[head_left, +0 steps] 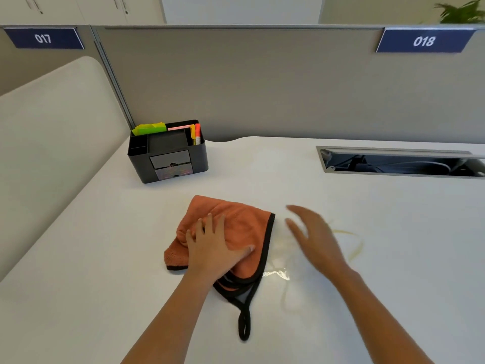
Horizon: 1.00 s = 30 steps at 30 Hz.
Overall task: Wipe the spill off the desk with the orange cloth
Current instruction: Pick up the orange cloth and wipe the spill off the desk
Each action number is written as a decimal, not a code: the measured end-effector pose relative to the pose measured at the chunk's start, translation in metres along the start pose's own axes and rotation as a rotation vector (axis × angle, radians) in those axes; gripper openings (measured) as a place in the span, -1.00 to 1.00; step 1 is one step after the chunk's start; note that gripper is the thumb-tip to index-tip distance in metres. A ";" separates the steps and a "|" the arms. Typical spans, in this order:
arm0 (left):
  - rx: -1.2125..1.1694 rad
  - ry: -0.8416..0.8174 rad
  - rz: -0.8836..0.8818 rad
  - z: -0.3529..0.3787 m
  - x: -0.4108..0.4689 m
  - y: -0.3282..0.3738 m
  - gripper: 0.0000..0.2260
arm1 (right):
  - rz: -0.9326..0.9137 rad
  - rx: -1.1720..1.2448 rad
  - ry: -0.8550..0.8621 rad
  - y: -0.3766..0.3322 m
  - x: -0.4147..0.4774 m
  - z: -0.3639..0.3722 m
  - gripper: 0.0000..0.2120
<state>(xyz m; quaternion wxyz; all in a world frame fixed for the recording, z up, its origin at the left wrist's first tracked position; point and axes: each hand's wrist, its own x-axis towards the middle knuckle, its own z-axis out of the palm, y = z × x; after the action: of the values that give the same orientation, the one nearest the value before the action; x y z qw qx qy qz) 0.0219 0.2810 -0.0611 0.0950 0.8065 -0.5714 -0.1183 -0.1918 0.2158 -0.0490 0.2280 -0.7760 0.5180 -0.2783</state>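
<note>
Left hand: I see my left hand [212, 248] spread flat, palm down, pressing on the crumpled orange microfibre cloth with black edging [236, 232]; fingers fan toward the top of the frame, thumb stretched right along the cloth's black hem. It grips nothing, only bears on the fabric.
Left arm: the bare forearm runs up from the bottom centre of the frame, slanting right to the wrist.
Right hand: my right hand [315, 237] is open, fingers loosely extended toward upper left, motion-blurred; it holds nothing. I cannot tell whether it touches the surface.
Right arm: the forearm comes in from the lower right corner.
Cloth: bunched at the frame's centre on the white desk [105, 258], its black hanging loop [244, 325] trailing toward the bottom edge.
Spill: the pale yellowish liquid spill [278, 274] glistens just right of the cloth, thin streaks reaching right, past my right hand.
Background: a black plastic desk organiser with coloured notes and markers [168, 151] stands upper left of the cloth, well apart.
</note>
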 end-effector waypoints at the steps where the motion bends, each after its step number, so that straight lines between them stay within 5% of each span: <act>1: 0.023 -0.029 -0.006 0.001 -0.001 0.002 -0.06 | 0.057 -0.029 0.077 0.018 -0.002 -0.011 -0.63; 9: 0.085 0.071 -0.025 0.010 0.000 0.005 -0.26 | 0.464 -0.228 0.464 0.112 -0.046 -0.070 -0.70; 16: 0.200 0.145 -0.042 0.009 0.011 0.021 -0.52 | 0.480 -0.412 0.322 0.128 -0.057 -0.063 -0.60; 24: 0.229 0.156 0.094 0.020 -0.016 0.037 -0.57 | 0.474 -0.503 0.266 0.131 -0.057 -0.063 -0.60; 30: 0.206 0.338 0.066 0.023 -0.063 -0.004 -0.60 | 0.473 -0.499 0.262 0.132 -0.058 -0.065 -0.60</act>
<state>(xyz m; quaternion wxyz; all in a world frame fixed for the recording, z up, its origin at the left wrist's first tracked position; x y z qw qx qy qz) -0.0012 0.3417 -0.0795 0.1104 0.8011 -0.5826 0.0812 -0.3424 0.2186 -0.0972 0.0218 -0.6242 0.7599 -0.1800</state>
